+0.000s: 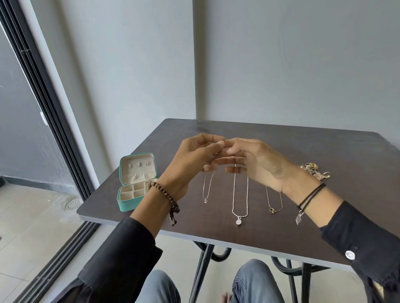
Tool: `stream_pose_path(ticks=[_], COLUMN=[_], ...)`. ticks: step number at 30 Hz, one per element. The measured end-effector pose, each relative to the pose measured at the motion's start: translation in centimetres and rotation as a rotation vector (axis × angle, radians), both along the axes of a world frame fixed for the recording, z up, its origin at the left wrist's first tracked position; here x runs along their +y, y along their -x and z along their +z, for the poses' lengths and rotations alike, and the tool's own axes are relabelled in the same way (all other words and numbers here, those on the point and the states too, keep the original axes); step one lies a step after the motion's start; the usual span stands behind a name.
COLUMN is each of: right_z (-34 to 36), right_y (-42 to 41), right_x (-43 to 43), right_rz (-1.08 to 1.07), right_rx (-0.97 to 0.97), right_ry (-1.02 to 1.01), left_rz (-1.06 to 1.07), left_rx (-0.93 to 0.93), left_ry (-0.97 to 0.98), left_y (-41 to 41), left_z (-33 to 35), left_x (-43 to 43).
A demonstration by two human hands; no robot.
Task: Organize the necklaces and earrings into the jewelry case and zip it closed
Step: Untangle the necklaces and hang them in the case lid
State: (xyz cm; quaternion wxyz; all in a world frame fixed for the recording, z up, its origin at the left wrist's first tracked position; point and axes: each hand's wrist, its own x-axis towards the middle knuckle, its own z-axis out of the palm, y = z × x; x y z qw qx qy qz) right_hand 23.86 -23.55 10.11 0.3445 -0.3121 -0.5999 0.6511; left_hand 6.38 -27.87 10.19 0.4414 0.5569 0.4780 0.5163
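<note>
Head view. The teal jewelry case (pixel 136 183) stands open at the left edge of the table (pixel 294 138). Above mid-table, the left hand (pixel 192 162) has curled fingers pinching the leftmost necklace (pixel 208 188). The right hand (pixel 254 164) meets it thumb to forefinger; what it holds cannot be told. The middle necklace (pixel 240 197) lies toward the front edge.

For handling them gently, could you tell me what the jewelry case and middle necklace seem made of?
Jewelry case: probably teal faux leather, smooth and matte, with pale fabric-like lining. Middle necklace: thin silver-toned metal chain, judging by its glints.
</note>
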Motion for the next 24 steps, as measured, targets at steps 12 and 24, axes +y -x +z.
stream_pose_path(ticks=[12,24], right_z=[-0.8,-0.3], right_y=[-0.4,-1.2], right_x=[0.2,0.3], right_rz=[-0.065,-0.109], right_rx=[0.148,0.361], right_ry=[0.066,0.216], left_rz=[0.015,-0.021], left_rx=[-0.059,-0.02], left_ry=[0.078,0.134], left_y=[-0.4,-1.0], left_z=[-0.2,-0.8], left_x=[0.1,0.1])
